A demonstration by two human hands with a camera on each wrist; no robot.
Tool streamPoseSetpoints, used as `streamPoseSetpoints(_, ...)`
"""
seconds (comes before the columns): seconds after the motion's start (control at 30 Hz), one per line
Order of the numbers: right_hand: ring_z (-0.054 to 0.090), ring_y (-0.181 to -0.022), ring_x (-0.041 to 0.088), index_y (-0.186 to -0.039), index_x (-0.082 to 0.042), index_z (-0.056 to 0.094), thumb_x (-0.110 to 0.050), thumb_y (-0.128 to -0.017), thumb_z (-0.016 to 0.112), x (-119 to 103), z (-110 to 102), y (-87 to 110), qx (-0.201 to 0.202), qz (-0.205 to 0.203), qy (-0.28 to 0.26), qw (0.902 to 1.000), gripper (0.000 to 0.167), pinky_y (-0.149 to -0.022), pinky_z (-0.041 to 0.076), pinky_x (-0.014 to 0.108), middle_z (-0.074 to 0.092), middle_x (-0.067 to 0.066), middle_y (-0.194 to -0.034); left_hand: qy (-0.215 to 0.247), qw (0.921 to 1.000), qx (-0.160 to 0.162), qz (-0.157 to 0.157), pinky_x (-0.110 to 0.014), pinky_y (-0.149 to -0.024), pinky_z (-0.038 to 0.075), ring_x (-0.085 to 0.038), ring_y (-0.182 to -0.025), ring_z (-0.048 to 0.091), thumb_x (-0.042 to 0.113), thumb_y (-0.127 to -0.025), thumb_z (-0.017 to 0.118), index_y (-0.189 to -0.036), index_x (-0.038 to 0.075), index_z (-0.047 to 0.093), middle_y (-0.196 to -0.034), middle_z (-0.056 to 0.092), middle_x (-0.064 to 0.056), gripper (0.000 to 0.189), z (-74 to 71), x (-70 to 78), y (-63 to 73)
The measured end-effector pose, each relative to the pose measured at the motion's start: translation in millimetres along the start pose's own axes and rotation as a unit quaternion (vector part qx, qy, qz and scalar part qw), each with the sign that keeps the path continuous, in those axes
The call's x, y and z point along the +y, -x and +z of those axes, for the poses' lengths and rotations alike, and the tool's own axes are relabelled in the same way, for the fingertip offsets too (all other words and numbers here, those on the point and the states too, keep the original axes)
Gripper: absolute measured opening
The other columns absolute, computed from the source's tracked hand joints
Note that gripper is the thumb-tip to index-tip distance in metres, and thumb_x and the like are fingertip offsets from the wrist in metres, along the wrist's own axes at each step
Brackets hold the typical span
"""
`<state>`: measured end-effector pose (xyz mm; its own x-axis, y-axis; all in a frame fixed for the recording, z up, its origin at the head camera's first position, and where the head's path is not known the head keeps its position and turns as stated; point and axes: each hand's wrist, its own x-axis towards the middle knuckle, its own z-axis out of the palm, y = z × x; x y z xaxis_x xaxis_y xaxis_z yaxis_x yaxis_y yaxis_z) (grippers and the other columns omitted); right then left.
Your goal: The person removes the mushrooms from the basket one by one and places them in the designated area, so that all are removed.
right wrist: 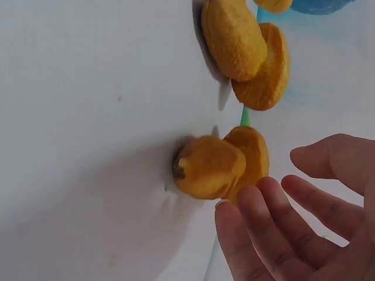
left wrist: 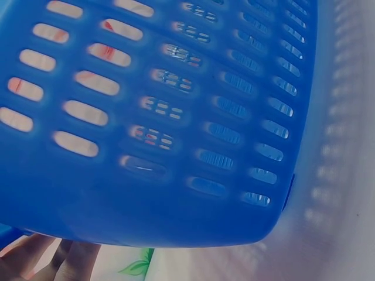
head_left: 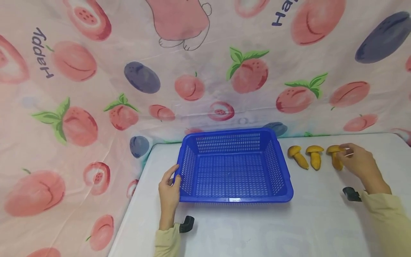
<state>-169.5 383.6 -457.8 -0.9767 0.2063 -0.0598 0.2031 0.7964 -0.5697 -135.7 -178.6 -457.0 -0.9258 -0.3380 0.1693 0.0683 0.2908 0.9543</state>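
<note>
A blue plastic basket (head_left: 231, 200) with slotted walls stands tilted over the white table. My left hand (head_left: 169, 192) grips its left rim, thumb on the near side and fingers along the outer wall. In the left wrist view the perforated basket wall (left wrist: 117, 193) fills most of the frame, with fingers (left wrist: 82, 260) at its lower corner. Three yellow mushrooms lie in a row right of the basket: the left one (head_left: 298, 157), the middle one (head_left: 315, 157) and the right one (head_left: 336, 160). My right hand (head_left: 359, 162) is at the right mushroom, thumb and fingers apart, fingertips beside its cap (right wrist: 249, 158).
A peach-printed cloth (head_left: 192, 71) hangs behind the white table (head_left: 240, 232) and down its left side. Dark wrist-camera pieces, one by the left wrist (head_left: 187, 224) and one by the right (head_left: 351, 194), stick out over the table.
</note>
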Motion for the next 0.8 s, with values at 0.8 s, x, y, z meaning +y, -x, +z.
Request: streamPoseSetpoints(0.8,0.055,-0.100,0.053,-0.126,0.012,0.051,-0.012,-0.095,0.059,-21.8,15.4,10.5,0.027,-0.071,0.004,0.9971,0.039,-0.073,0.051,0.058,0.055,0.037,-0.111,-0.025,0.9994,-0.023,-0.012,-0.026,-0.070,0.055,-0.034,-0.097,0.068,0.008,-0.095,0.061,-0.132,0.012,0.064,-0.142,0.056,-0.009,0.038,-3.3,2.8,-3.1)
